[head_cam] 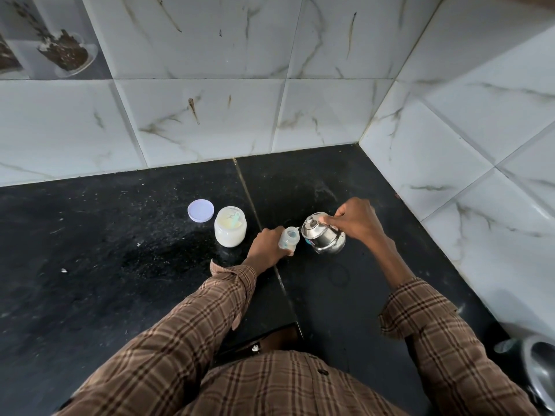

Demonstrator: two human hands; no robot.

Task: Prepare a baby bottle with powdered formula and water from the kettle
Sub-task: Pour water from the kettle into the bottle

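Note:
A small clear baby bottle (pixel 289 239) stands uncapped on the black counter (pixel 120 265), and my left hand (pixel 267 249) grips its body from the left. My right hand (pixel 356 219) holds the handle of a small steel kettle (pixel 322 234), tilted so its spout meets the bottle's mouth. Left of the bottle stands an open jar of white formula powder (pixel 230 226) with a pale scoop inside. Its white lid (pixel 200 210) lies flat on the counter further left.
White marble-pattern tiled walls (pixel 210 115) close the counter at the back and right, forming a corner behind the kettle. A steel vessel (pixel 540 370) sits at the lower right edge. White specks of powder dot the counter on the left.

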